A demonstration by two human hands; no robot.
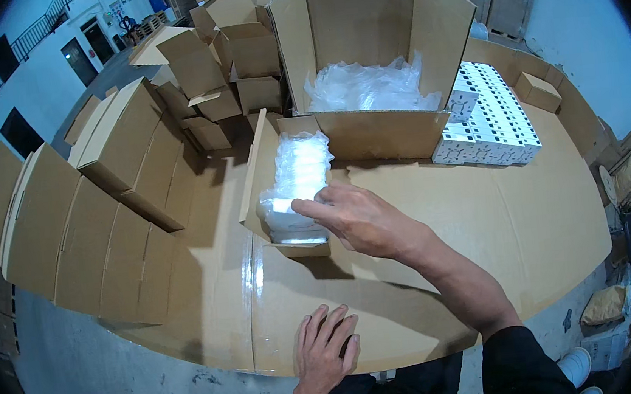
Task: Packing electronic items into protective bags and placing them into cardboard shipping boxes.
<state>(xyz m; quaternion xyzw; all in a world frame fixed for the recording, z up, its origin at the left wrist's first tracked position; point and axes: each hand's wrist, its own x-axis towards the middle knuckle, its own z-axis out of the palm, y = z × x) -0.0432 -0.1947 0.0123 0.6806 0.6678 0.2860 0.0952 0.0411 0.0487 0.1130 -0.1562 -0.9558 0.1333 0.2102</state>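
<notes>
A narrow open cardboard carton (248,196) stands in the middle of the table, holding a row of white items in clear bubble wrap (299,170). My right hand (359,219) reaches over its right side. One digit stretches out across the near end of the wrapped row; the other fingertips are partly hidden. My left hand (326,348) lies on the table's front edge, fingers extended and a little apart, with nothing in it. Behind the narrow carton is a large open cardboard box (362,14) with clear plastic bags (369,85) inside.
Stacked small white boxes with dark markings (494,115) stand at the back right, near a small brown box (538,92). Brown cartons (75,228) line the left side. Empty open boxes (252,51) pile up at the back. Cardboard sheeting (438,208) covers the table.
</notes>
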